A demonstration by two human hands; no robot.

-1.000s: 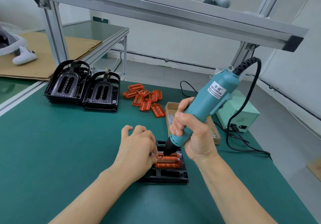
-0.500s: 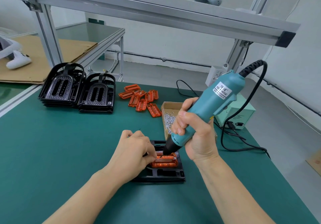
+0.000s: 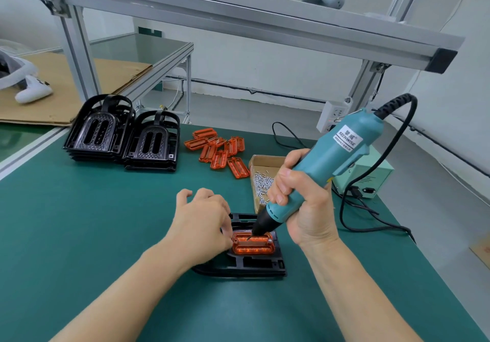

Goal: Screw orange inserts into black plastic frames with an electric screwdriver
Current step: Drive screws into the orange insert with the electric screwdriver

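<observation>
On the green bench mat (image 3: pixel 79 222), near its front edge, lies the flat black plastic frame (image 3: pixel 254 266), with a translucent orange rectangular insert (image 3: pixel 253 246) seated in its upper middle. My left hand (image 3: pixel 204 226) rests over the frame's left side, fingers curled, thumb and forefinger tips pressed against the insert's left end; whether they pinch a screw there I cannot tell. My right hand (image 3: pixel 305 206) is wrapped tight round the barrel of the teal corded electric screwdriver (image 3: pixel 326 164), tool tilted up and to the right, black nose down, bit tip touching the insert's top near its left-centre. A small screw head shows at the insert's right end.

Behind, well apart: two stacks of black plastic frames (image 3: pixel 124 137) at far left, a loose pile of orange inserts (image 3: pixel 217 148) beside them, an open cardboard box of small silver screws (image 3: pixel 261 179) just behind my right hand. Pale green power supply box (image 3: pixel 371 179) at right, black cable looping from it across the mat.
</observation>
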